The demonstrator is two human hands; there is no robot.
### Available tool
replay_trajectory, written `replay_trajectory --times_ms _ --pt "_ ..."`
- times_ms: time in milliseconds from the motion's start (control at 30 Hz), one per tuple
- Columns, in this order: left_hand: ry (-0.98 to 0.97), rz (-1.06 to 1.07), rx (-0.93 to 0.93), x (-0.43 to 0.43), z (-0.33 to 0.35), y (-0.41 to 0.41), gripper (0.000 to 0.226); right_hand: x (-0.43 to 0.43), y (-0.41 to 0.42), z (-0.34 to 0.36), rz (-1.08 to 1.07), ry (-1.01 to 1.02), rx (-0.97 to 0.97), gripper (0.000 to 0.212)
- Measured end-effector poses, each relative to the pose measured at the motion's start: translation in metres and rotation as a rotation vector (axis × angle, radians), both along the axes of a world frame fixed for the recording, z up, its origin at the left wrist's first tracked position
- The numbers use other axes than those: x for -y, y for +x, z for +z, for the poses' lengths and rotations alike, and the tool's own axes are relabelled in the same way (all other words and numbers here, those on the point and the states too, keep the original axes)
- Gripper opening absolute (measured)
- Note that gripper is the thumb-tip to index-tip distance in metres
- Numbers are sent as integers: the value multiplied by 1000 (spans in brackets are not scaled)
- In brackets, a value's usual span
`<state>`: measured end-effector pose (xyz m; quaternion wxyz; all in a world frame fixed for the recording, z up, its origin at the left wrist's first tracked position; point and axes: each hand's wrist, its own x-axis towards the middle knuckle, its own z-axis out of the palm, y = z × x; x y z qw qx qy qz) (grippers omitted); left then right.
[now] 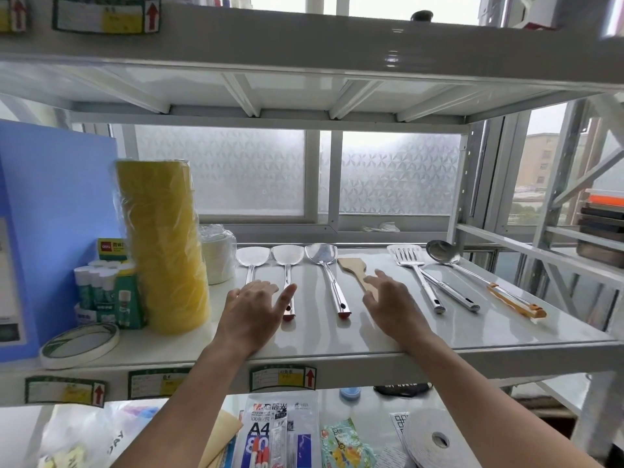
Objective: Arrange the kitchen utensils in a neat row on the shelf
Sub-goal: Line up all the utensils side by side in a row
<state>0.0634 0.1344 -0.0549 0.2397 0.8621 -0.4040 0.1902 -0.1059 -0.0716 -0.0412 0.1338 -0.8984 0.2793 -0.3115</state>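
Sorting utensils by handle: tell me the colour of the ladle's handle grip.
Orange, on the ladle at the row's right end; the head view shows it.

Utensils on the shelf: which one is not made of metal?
The wooden spatula, fourth from the left, lying partly under the right hand. It is pale brown wood; the other utensils in the row have shiny metal heads.

Bare shelf (381, 265) gap separates wooden spatula (353, 266), slotted turner (410, 261).
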Motion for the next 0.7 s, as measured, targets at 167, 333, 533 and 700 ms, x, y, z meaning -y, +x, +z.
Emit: replay_trajectory --times_ms 167,333,533,700 --pt "1 2 13 1 -2 3 69 20 -33 12 -99 -25 183 37" --pt "4 -3 11 1 -1 0 68 46 -66 12 -205 14 -20 34" --pt "5 7 1 1 -3 2 69 58 -64 11 -226 200 -130 45" --pt "12 3 1 1 -3 2 70 57 -63 9 -228 118 -191 29"
